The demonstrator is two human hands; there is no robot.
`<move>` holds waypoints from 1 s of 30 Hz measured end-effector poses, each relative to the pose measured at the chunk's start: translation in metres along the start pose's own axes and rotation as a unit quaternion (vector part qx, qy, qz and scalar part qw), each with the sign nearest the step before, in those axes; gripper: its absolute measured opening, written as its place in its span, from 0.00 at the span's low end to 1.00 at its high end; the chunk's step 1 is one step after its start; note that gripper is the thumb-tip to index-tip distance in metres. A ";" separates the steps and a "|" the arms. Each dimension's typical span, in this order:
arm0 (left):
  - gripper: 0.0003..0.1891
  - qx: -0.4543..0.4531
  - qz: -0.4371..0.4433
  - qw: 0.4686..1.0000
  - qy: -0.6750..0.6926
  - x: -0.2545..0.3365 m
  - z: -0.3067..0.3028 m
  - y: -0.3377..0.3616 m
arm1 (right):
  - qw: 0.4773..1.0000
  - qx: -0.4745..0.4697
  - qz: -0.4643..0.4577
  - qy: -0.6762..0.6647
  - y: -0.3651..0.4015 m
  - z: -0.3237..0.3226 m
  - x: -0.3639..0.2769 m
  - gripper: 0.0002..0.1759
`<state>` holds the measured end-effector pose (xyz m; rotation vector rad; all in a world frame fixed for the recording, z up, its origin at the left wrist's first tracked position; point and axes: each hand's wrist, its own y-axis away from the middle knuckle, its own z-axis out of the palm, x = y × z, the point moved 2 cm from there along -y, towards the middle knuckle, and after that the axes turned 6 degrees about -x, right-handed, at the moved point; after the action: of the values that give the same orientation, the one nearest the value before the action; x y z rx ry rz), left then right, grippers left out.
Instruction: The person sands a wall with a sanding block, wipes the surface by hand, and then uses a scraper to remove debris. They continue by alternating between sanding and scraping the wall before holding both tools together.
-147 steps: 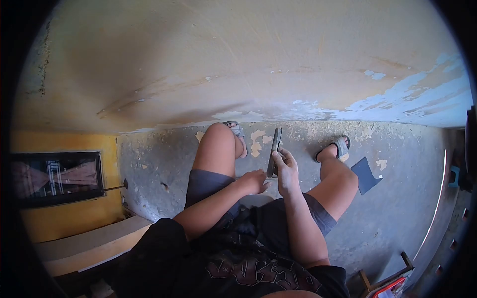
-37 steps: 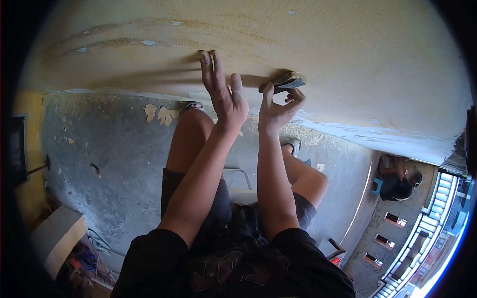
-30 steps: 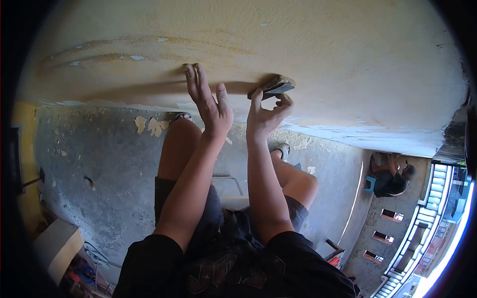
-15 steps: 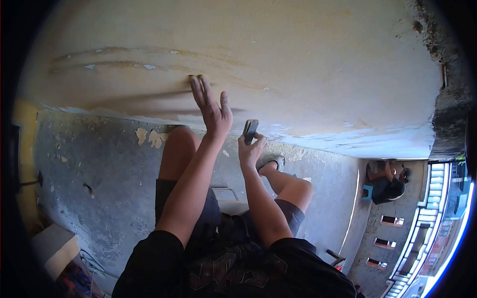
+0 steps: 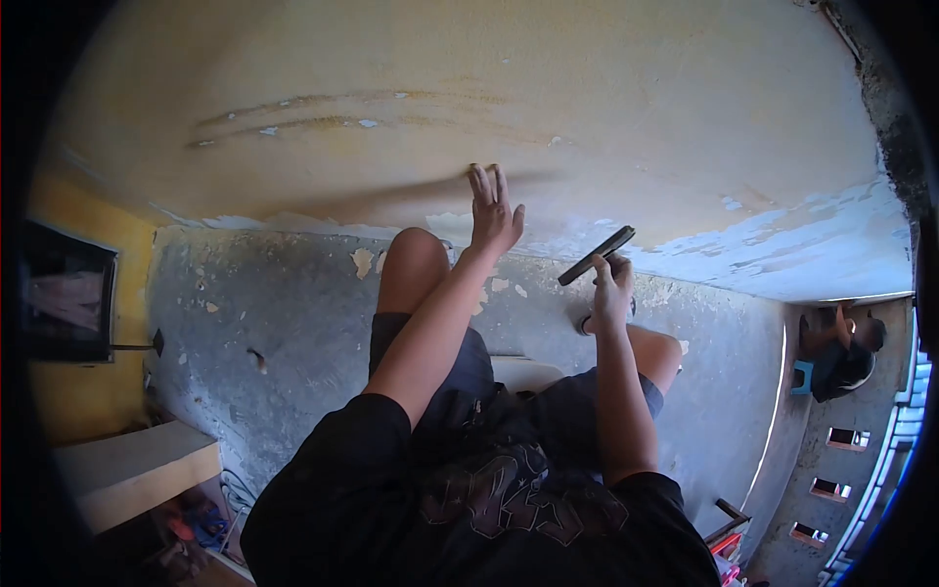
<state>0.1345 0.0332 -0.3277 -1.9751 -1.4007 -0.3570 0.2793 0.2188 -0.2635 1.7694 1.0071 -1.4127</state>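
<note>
My left hand (image 5: pixel 497 221) is raised to the yellowish wall (image 5: pixel 606 108), its fingertips at or close to the surface and its fingers and thumb apart. It holds nothing. To its right, my right hand (image 5: pixel 613 292) is closed on a long, narrow dark tool (image 5: pixel 579 270), which is tilted and lies near the wall's lower part. The tool's exact kind cannot be made out. Brown streaks and small white chips mark the wall above my left hand, and whitish peeled paint shows right of the tool.
Below the wall is a worn grey floor (image 5: pixel 293 303). A dark-framed panel (image 5: pixel 73 293) and a ledge (image 5: pixel 147 465) are at the left. Another person (image 5: pixel 843 362) sits on a blue-green stool (image 5: pixel 802 378) at the far right, near a white railing (image 5: pixel 880 489).
The view has shifted, so the scene sits farther right. The tool in my right hand has turned from nearly upright to slanted, showing its long side. My left hand remains at the wall.
</note>
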 end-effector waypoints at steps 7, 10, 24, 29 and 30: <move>0.31 -0.379 -0.091 0.918 0.070 -0.021 0.020 0.022 | 0.787 0.053 0.383 -0.481 0.047 -0.020 0.094 0.17; 0.29 -0.423 -0.107 0.892 0.118 -0.030 0.028 0.025 | 0.802 0.077 0.368 -0.464 0.046 -0.012 0.083 0.15; 0.35 0.199 0.010 0.973 0.116 0.040 -0.075 -0.016 | 0.891 -0.040 0.340 -0.297 0.032 0.013 0.086 0.11; 0.43 0.163 -0.093 0.977 0.101 -0.002 -0.050 -0.028 | 0.887 -0.087 0.369 -0.262 0.039 0.026 0.096 0.11; 0.44 0.155 -0.088 0.980 0.086 0.001 -0.050 -0.029 | 0.886 -0.089 0.378 -0.255 0.040 0.028 0.099 0.11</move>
<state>0.1165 0.0061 -0.2800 -1.5395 -1.4264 -0.3564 0.3128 0.1920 -0.3649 1.3093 0.1140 -1.1186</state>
